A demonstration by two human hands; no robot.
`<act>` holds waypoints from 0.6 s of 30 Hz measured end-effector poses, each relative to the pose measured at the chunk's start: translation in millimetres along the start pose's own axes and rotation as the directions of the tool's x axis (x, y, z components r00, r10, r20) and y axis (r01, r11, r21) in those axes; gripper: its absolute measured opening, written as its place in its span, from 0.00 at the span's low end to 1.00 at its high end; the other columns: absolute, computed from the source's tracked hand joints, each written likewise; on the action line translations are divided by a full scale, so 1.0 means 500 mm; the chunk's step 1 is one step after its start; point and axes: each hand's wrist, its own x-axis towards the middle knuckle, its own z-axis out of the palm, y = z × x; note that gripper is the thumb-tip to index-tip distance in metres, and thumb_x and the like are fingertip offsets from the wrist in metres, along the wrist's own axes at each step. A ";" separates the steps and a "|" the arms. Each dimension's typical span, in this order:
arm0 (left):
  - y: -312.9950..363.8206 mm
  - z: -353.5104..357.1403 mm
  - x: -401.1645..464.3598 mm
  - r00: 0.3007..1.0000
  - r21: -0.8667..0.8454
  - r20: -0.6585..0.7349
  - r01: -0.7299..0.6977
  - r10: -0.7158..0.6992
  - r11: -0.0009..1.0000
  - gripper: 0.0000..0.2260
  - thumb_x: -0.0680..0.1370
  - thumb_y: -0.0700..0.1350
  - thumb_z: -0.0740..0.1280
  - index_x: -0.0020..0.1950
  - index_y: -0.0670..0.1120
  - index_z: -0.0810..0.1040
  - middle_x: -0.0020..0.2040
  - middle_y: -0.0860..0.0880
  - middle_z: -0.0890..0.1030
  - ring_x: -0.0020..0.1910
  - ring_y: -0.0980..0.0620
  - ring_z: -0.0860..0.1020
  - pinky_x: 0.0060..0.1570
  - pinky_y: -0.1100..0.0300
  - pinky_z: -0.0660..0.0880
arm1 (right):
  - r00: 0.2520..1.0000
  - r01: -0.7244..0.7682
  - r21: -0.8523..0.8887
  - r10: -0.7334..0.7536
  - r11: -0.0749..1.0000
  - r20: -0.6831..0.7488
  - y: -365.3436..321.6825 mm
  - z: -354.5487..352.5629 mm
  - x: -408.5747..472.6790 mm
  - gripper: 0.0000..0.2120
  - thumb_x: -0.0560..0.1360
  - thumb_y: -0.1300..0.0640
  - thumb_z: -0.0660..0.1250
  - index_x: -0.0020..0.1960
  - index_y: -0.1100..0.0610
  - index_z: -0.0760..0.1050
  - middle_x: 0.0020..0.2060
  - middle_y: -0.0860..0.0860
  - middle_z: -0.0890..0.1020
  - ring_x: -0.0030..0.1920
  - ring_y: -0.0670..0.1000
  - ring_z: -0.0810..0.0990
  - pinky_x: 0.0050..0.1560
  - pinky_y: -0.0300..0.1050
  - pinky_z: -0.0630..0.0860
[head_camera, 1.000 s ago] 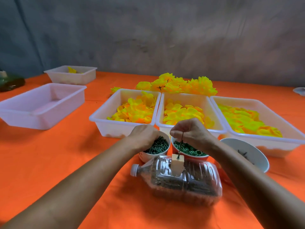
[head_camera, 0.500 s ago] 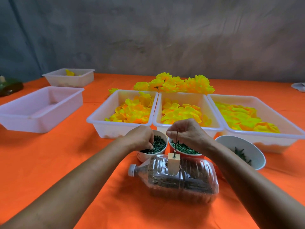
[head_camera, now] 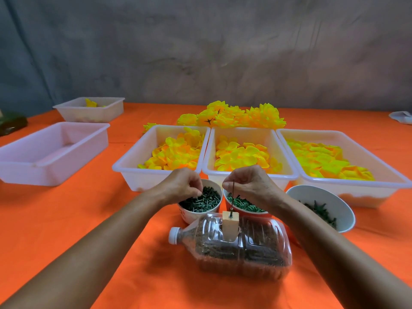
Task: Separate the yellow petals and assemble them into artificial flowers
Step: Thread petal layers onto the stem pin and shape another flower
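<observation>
- We are curling our left hand [head_camera: 181, 186] over the cup of dark green pegs [head_camera: 200, 202], fingertips dipping among the pegs; whether we are pinching one, we cannot tell.
- We are keeping our right hand [head_camera: 249, 186] loosely curled just at 3 o'clock of the thin upright pin [head_camera: 232, 195]; whether the fingers are touching it is unclear.
- The pin is rising from a wooden block [head_camera: 230, 226] set in a clear bottle [head_camera: 234, 246] lying at 6 o'clock of both hands.
- At 12 o'clock we are facing three white trays [head_camera: 133, 170] holding loose yellow petals [head_camera: 176, 152].
- Finished yellow flowers [head_camera: 234, 115] are lying beyond them on the orange cloth [head_camera: 66, 219].
</observation>
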 end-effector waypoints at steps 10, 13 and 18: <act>0.045 -0.024 -0.030 0.995 -0.908 -0.036 0.006 -0.092 0.418 0.07 0.76 0.32 0.64 0.49 0.41 0.78 0.33 0.47 0.82 0.30 0.55 0.80 0.31 0.66 0.78 | 0.997 0.036 0.130 -0.026 0.991 -0.076 -0.030 0.000 0.010 0.07 0.73 0.64 0.70 0.37 0.55 0.80 0.23 0.45 0.78 0.25 0.40 0.75 0.27 0.33 0.69; 0.070 -0.034 -0.028 0.990 -0.964 -0.011 0.026 -0.141 0.263 0.05 0.76 0.32 0.63 0.45 0.40 0.77 0.31 0.48 0.81 0.29 0.54 0.81 0.29 0.65 0.78 | 0.992 0.072 0.154 -0.055 0.985 -0.110 -0.046 -0.012 0.010 0.07 0.73 0.64 0.70 0.38 0.55 0.80 0.24 0.45 0.79 0.26 0.40 0.75 0.28 0.34 0.70; 0.110 -0.045 -0.031 0.980 -0.990 0.000 0.028 -0.197 0.140 0.04 0.75 0.35 0.65 0.41 0.42 0.75 0.30 0.48 0.82 0.28 0.54 0.81 0.27 0.66 0.77 | 0.977 0.169 0.185 -0.140 0.968 -0.162 -0.076 -0.026 0.001 0.07 0.70 0.65 0.73 0.40 0.54 0.80 0.30 0.45 0.81 0.31 0.44 0.77 0.33 0.37 0.72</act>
